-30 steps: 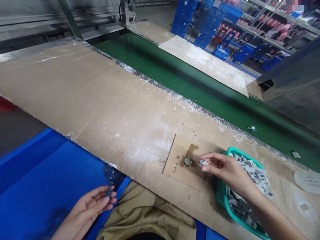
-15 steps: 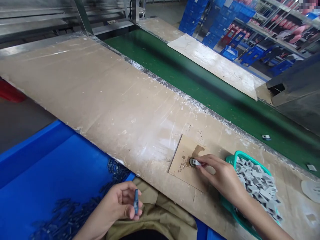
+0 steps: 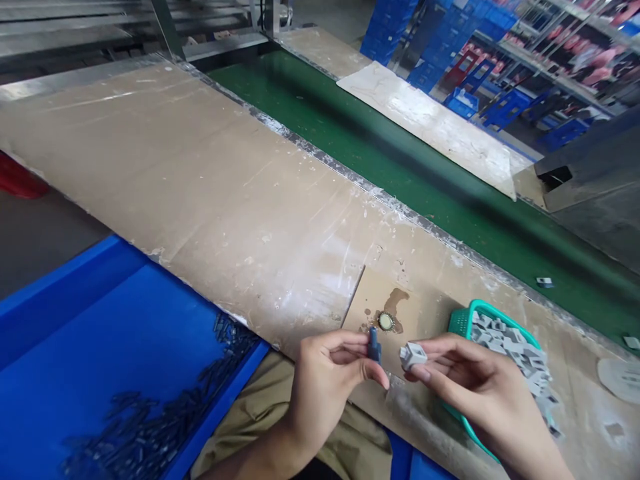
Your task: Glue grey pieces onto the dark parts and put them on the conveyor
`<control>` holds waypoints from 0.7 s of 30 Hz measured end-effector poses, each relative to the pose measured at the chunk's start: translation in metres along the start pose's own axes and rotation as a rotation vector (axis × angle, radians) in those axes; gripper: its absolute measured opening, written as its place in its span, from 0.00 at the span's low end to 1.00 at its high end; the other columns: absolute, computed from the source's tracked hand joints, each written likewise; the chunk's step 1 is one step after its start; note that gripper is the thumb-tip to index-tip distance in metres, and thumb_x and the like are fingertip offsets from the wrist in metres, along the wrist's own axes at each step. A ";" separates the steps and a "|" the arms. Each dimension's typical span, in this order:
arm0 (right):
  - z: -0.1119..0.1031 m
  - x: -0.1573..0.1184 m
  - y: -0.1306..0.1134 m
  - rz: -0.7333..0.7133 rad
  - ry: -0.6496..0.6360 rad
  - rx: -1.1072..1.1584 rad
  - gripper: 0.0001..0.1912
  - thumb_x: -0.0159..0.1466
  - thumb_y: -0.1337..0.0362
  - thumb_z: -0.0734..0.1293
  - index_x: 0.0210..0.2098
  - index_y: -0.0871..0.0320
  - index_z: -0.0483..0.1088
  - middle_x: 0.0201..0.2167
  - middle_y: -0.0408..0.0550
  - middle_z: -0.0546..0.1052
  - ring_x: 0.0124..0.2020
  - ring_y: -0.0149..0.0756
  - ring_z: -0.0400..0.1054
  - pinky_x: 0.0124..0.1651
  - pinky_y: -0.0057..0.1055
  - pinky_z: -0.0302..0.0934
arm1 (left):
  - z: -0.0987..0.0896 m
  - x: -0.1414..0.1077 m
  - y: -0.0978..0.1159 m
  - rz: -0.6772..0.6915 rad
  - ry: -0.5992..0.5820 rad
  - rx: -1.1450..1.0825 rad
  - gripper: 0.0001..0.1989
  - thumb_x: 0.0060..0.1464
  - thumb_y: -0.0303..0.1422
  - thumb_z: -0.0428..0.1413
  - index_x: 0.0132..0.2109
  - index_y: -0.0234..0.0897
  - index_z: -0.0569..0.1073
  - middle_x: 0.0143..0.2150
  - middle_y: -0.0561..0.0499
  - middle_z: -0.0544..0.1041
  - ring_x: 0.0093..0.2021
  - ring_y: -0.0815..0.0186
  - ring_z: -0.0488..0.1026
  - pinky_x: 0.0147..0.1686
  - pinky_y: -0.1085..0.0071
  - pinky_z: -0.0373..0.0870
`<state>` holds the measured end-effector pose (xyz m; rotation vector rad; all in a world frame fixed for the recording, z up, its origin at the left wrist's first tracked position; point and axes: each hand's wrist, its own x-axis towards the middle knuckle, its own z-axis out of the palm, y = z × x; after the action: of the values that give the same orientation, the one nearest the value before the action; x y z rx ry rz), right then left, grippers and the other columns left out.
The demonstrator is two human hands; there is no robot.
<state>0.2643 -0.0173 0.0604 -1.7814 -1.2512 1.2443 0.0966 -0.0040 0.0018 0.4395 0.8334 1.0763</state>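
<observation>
Pinched between the thumb and fingers of my left hand (image 3: 336, 373) is a small dark blue plastic pin (image 3: 374, 347), thin end up. My right hand (image 3: 465, 377) grips a small light grey plastic housing (image 3: 413, 356) with a square opening. The two parts face each other a short way apart, above the near edge of a cardboard piece (image 3: 361, 300). On that cardboard lies a bottle cap (image 3: 386, 321) with brown wet stains around it. Beside my right hand stands a green basket (image 3: 463, 320) full of similar grey housings (image 3: 510, 343).
A blue bin (image 3: 100, 333) at the lower left holds many dark blue pins (image 3: 150, 427). Beyond the worktable (image 3: 200, 187) runs a green conveyor belt (image 3: 350, 140), with two small parts on it at the right. Blue crates (image 3: 390, 27) are stacked farther back.
My left hand has moved right and up with the blue pin, over to the cardboard. My right hand has lifted the grey housing off the bottle cap and drawn it nearer.
</observation>
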 end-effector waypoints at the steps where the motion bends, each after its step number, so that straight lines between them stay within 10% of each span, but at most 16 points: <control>1: 0.002 -0.003 -0.002 0.010 0.010 -0.004 0.13 0.49 0.56 0.76 0.30 0.55 0.76 0.27 0.49 0.79 0.28 0.43 0.75 0.34 0.33 0.73 | 0.003 0.000 0.000 0.009 -0.015 -0.002 0.12 0.33 0.29 0.70 0.29 0.37 0.78 0.25 0.52 0.80 0.21 0.68 0.75 0.24 0.78 0.73; 14: -0.004 0.022 0.007 -0.086 -0.129 -0.145 0.12 0.54 0.54 0.72 0.30 0.56 0.75 0.27 0.50 0.79 0.29 0.43 0.75 0.33 0.33 0.72 | 0.002 0.006 -0.003 0.245 -0.109 0.543 0.14 0.42 0.33 0.66 0.40 0.39 0.79 0.37 0.48 0.81 0.33 0.61 0.78 0.35 0.70 0.77; 18: -0.058 0.088 0.012 -0.130 0.204 -0.393 0.17 0.51 0.52 0.71 0.32 0.59 0.75 0.27 0.51 0.79 0.30 0.45 0.75 0.36 0.37 0.69 | -0.004 0.008 0.024 0.238 -0.021 0.596 0.28 0.40 0.37 0.67 0.51 0.39 0.74 0.47 0.45 0.78 0.45 0.56 0.75 0.47 0.64 0.73; 21: -0.116 0.143 0.018 -0.081 0.556 -0.548 0.12 0.50 0.56 0.70 0.29 0.59 0.72 0.27 0.53 0.78 0.32 0.48 0.74 0.38 0.39 0.67 | -0.034 0.005 0.052 0.379 0.429 0.589 0.22 0.49 0.43 0.60 0.49 0.39 0.73 0.42 0.49 0.77 0.42 0.58 0.74 0.48 0.62 0.72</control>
<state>0.3936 0.1130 0.0379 -2.2159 -1.3748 0.3091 0.0408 0.0204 0.0145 0.9050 1.5039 1.2873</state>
